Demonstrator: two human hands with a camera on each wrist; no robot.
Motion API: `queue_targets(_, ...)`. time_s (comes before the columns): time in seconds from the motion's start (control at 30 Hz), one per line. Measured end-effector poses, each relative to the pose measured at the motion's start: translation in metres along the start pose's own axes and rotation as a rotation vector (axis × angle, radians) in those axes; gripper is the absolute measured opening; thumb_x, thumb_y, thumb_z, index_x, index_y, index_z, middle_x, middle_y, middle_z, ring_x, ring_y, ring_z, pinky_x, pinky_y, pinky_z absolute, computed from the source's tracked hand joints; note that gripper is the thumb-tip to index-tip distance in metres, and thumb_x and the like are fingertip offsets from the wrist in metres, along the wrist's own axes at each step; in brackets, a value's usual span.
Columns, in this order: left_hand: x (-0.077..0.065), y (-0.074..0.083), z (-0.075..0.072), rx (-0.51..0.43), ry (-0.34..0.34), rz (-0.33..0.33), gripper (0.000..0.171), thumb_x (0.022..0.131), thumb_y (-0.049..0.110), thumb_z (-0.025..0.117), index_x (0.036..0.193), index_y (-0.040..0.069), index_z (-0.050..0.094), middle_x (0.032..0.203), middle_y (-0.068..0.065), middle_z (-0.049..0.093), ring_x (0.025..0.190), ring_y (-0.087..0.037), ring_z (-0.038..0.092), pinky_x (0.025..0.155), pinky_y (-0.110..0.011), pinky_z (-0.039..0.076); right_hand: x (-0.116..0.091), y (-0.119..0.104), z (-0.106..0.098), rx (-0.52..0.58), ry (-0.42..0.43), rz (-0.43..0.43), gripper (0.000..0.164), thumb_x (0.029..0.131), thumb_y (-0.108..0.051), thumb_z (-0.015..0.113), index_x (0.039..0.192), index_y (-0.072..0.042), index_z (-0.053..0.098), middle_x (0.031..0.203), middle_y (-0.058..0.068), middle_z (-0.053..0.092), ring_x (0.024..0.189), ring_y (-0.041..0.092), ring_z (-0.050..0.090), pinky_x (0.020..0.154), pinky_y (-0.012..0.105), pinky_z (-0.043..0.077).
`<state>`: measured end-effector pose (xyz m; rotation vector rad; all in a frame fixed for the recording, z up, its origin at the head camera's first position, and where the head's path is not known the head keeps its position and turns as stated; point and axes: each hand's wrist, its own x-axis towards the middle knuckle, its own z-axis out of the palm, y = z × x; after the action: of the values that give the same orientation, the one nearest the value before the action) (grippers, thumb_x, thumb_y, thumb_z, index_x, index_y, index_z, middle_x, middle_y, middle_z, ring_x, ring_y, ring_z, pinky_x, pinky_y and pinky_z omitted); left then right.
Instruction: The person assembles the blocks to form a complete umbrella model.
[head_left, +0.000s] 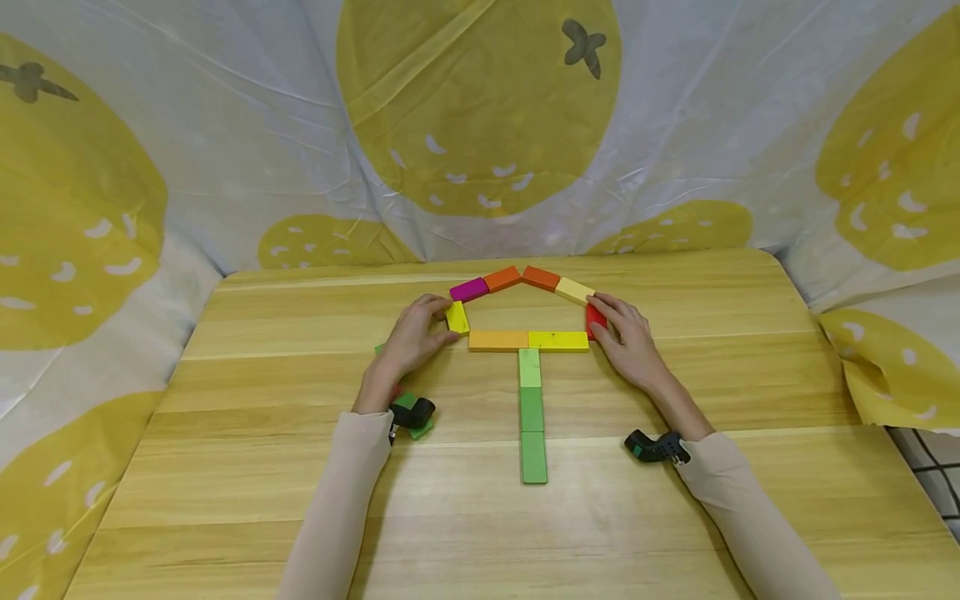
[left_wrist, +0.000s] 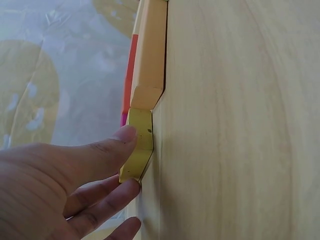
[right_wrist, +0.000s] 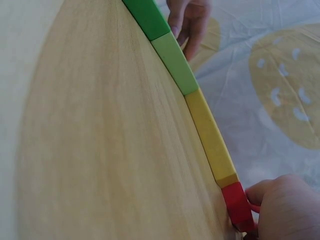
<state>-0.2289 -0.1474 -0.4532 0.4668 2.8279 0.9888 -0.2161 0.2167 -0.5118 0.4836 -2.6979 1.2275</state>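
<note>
In the head view, my left hand (head_left: 414, 335) holds a small yellow block (head_left: 457, 318) at the left end of an arch of flat blocks. The left wrist view shows the thumb on one side of this yellow block (left_wrist: 138, 142) and a fingertip at its lower end. My right hand (head_left: 626, 342) pinches a red block (head_left: 596, 320) at the arch's right end, between thumb and fingers. Between the hands lies a row made of an orange block (head_left: 498, 341) and a longer yellow block (head_left: 558, 341). The right fingers partly hide the red block.
A purple block (head_left: 468, 289), two orange-red blocks and a pale yellow block (head_left: 575, 290) form the arch's top. A column of green blocks (head_left: 532, 408) runs down from the row. More green blocks (head_left: 422, 430) lie under the left wrist on the wooden table (head_left: 262, 467).
</note>
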Motion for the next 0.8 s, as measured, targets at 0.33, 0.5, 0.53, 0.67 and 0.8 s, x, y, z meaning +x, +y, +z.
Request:
queue_targets(0.33, -0.0011, 0.0000, -0.0002, -0.012, 0.006, 0.004, 0.056, 0.094, 0.013, 0.076, 0.141, -0.010, 0.056, 0.143, -0.025, 0.056, 0.122, -0.038, 0.060, 0.113, -0.052, 0.045, 0.0002, 0.0017, 0.0000, -0.023, -0.001, -0.007, 0.045, 0.108, -0.015, 0.052, 0.151, -0.002, 0.051, 0.158, 0.025, 0.043, 0.147, 0.047, 0.035, 0.118, 0.066, 0.021)
queue_targets(0.5, -0.0018, 0.0001, -0.0003, -0.011, 0.003, 0.003, 0.057, 0.095, 0.013, 0.076, 0.142, -0.010, 0.055, 0.143, -0.025, 0.056, 0.122, -0.038, 0.060, 0.113, -0.052, 0.046, 0.0010, 0.0029, -0.0005, -0.074, 0.010, -0.028, 0.045, 0.108, -0.016, 0.052, 0.151, -0.002, 0.052, 0.157, 0.025, 0.044, 0.146, 0.047, 0.036, 0.116, 0.067, 0.022)
queue_targets(0.53, -0.0018, 0.0002, -0.0003, -0.012, 0.000, 0.001, 0.057, 0.095, 0.013, 0.076, 0.142, -0.009, 0.055, 0.143, -0.025, 0.056, 0.122, -0.038, 0.060, 0.113, -0.052, 0.046, 0.0011, 0.0031, -0.0005, -0.078, 0.011, -0.029, 0.045, 0.108, -0.016, 0.052, 0.151, -0.002, 0.052, 0.156, 0.025, 0.045, 0.146, 0.047, 0.036, 0.116, 0.067, 0.022)
queue_targets(0.67, -0.0014, -0.0006, 0.0000, -0.008, -0.009, -0.013, 0.059, 0.096, 0.016, 0.075, 0.145, -0.008, 0.052, 0.150, -0.024, 0.051, 0.134, -0.040, 0.054, 0.119, -0.054, 0.040, 0.0008, 0.0028, -0.0006, -0.088, 0.012, -0.037, 0.045, 0.107, -0.015, 0.052, 0.150, -0.002, 0.052, 0.156, 0.026, 0.045, 0.145, 0.047, 0.037, 0.117, 0.069, 0.021)
queue_targets(0.8, 0.0001, -0.0004, -0.0008, 0.000, -0.021, -0.022, 0.062, 0.098, 0.020, 0.073, 0.149, -0.006, 0.050, 0.158, -0.022, 0.045, 0.148, -0.041, 0.042, 0.126, -0.054, 0.031, 0.0009, 0.0023, -0.0009, -0.078, 0.010, -0.043, 0.045, 0.107, -0.014, 0.052, 0.150, -0.001, 0.052, 0.156, 0.027, 0.044, 0.146, 0.047, 0.037, 0.119, 0.069, 0.019)
